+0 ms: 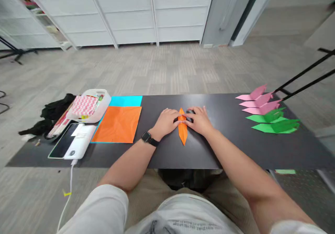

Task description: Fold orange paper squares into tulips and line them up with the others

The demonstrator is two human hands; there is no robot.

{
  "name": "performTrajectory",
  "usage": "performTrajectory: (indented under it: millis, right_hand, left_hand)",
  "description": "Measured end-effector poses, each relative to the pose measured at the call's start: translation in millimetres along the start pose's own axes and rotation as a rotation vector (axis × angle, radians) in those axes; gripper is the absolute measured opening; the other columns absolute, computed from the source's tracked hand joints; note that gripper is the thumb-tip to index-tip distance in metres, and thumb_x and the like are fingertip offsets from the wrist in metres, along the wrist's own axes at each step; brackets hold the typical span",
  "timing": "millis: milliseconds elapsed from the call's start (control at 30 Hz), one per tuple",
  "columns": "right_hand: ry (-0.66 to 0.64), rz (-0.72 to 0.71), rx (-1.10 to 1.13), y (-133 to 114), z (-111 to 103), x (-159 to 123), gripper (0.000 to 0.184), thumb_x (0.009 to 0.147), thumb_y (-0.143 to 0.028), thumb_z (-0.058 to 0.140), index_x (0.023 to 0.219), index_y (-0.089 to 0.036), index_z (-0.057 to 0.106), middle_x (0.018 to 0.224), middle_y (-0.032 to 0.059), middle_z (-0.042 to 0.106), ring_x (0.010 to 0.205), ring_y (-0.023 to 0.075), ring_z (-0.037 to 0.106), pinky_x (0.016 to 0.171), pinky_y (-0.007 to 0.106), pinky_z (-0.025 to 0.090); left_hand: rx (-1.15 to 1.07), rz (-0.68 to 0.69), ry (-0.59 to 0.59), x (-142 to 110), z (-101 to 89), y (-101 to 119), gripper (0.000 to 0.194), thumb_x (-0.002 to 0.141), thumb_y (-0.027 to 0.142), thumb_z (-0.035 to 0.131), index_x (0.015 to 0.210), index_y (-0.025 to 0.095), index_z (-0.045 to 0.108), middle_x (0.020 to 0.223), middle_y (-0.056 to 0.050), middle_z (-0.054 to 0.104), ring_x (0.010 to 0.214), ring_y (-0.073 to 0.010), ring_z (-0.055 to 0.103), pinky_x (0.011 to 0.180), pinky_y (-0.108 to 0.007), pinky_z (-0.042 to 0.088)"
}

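A narrow piece of orange folded paper (183, 133), pointed at both ends, lies lengthwise on the dark table in front of me. My left hand (167, 121) grips its left edge with thumb and fingertips. From the other side, my right hand (199, 120) has its thumb and index finger on the paper's right edge. Both sets of fingertips nearly meet over the paper's middle and hide part of it. A dark watch (149, 138) is on my left wrist.
Left of my hands, orange paper sheets (117, 124) lie over blue paper (127, 100). Beyond them are a white basket (104, 103), a phone (64, 140), a white power bank (78, 143) with a cable and black cloth (56, 108). Pink (259, 100) and green folded papers (277, 126) stand far right.
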State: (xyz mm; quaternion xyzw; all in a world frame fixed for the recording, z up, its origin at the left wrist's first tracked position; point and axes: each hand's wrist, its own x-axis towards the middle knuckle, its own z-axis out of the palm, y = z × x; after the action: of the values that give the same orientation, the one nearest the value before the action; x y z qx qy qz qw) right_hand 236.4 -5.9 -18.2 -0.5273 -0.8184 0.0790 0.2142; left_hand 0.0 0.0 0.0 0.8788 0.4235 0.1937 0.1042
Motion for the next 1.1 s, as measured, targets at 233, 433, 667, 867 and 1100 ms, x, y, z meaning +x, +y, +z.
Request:
performTrajectory:
  millis: [233, 433, 667, 867, 1100]
  right_hand:
    - [0.027, -0.025, 0.055, 5.1, -4.3, -0.9, 0.037, 0.093, -0.045, 0.078, 0.13, -0.037, 0.078, 0.142, 0.0095, 0.065, 0.138, 0.0366, 0.055, 0.126, 0.08, 0.019]
    - [0.018, -0.017, 0.068, 8.6, -5.0, -1.8, 0.028, 0.09, -0.044, 0.083, 0.117, -0.036, 0.082, 0.14, 0.0089, 0.065, 0.137, 0.0371, 0.055, 0.125, 0.082, 0.018]
    - [0.006, -0.003, 0.059, 8.1, -2.1, -1.2, 0.026, 0.089, -0.045, 0.084, 0.114, -0.036, 0.082, 0.141, 0.0096, 0.065, 0.138, 0.0385, 0.054, 0.122, 0.085, 0.018]
    - [0.011, -0.01, 0.051, 8.7, -2.0, -1.6, 0.024, 0.09, -0.045, 0.083, 0.112, -0.036, 0.083, 0.14, 0.0089, 0.066, 0.136, 0.0376, 0.055, 0.122, 0.085, 0.019]
    - [0.01, -0.014, 0.031, 9.2, -0.7, -2.3, 0.024, 0.092, -0.047, 0.081, 0.113, -0.036, 0.082, 0.141, 0.0086, 0.066, 0.137, 0.0369, 0.055, 0.122, 0.084, 0.02]
  left_hand:
    - [-0.005, -0.055, -0.026, 0.0, 1.1, 1.1, 0.022, 0.101, 0.039, 0.071, 0.12, 0.029, 0.076, 0.128, -0.004, 0.076, 0.124, -0.026, 0.066, 0.127, -0.056, 0.036]
    - [0.002, -0.052, -0.054, -0.1, -2.8, 3.2, 0.022, 0.101, 0.038, 0.071, 0.121, 0.029, 0.075, 0.127, -0.003, 0.076, 0.125, -0.0264, 0.066, 0.129, -0.057, 0.033]
    - [-0.018, -0.063, -0.025, -0.9, -1.6, 2.5, 0.029, 0.097, 0.042, 0.077, 0.12, 0.028, 0.07, 0.131, -0.004, 0.073, 0.126, -0.0275, 0.063, 0.125, -0.055, 0.036]
    - [-0.01, -0.135, 0.013, -1.8, 0.1, 0.1, 0.034, 0.091, 0.046, 0.083, 0.112, 0.025, 0.067, 0.127, -0.006, 0.068, 0.123, -0.0289, 0.061, 0.115, -0.05, 0.043]
    - [-0.044, -0.126, 0.019, -1.5, 1.7, -1.7, 0.03, 0.093, 0.041, 0.081, 0.114, 0.026, 0.067, 0.129, -0.005, 0.067, 0.125, -0.0282, 0.06, 0.117, -0.05, 0.04]
